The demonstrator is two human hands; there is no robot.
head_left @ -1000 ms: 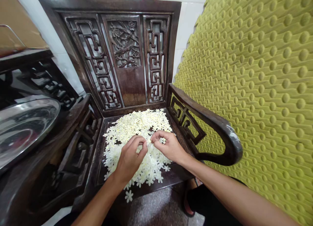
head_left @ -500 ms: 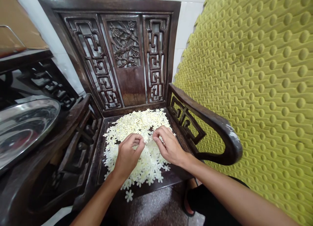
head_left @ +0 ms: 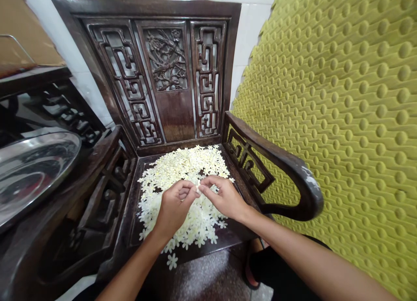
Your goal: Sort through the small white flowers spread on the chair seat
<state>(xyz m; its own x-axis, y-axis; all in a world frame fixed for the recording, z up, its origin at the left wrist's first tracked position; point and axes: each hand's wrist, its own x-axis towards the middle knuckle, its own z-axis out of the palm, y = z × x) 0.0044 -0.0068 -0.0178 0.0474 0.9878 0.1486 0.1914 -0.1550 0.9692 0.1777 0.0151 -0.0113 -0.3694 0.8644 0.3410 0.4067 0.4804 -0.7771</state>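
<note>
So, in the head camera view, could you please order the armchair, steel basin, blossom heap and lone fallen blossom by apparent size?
Carved wooden armchair first.
Steel basin and blossom heap: they look alike, and the frame cuts the basin, so I cannot rank them.
Lone blossom last.

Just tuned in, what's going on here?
A person's left hand and right hand meet at the fingertips over a heap of small cream-white blossoms on the seat of a dark carved wooden armchair. Whether they hold a blossom is too small to tell. A shiny round steel tray sits to the left.
</note>
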